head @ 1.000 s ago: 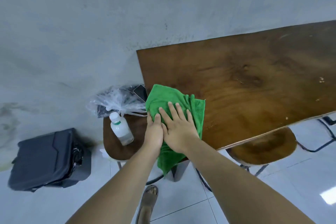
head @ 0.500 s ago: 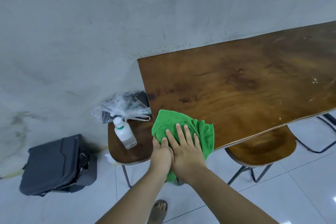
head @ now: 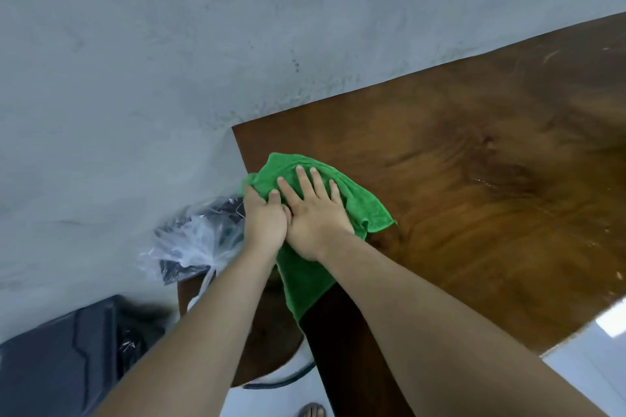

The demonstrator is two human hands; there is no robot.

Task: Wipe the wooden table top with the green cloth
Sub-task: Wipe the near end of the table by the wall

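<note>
Fingers: those of the right hand (head: 313, 217) lie spread wide and flat on the green cloth (head: 342, 200), pressing it down, gripping nothing. Those of the left hand (head: 262, 217) curl over the cloth's left edge at the worktop's end; whether they pinch the fabric or only press it cannot be told.

Green cloth: bunched under both palms on the left end of the wooden worktop (head: 474, 179), near its far corner. A long tail hangs over the end edge, down below the forearms.

Worktop: bare, dark grained wood running off to the right; pale specks and a small wet-looking glint sit well apart from the cloth, probably unwiped.

Beside the worktop end: a clear plastic bag (head: 189, 240) holding dark items, resting on a round wooden stool (head: 271, 342), just beside the left hand. A dark bin (head: 61, 359) stands on the floor further left.

Risks, as judged:
- The left hand rides the very edge; a push leftward could carry it off the worktop and into the bag, knocking it from the stool.
- The hanging tail adds weight off the edge; easing palm pressure could let the cloth slide to the floor.
- The bunched cloth touches little surface, so strokes may leave streaks.
</note>
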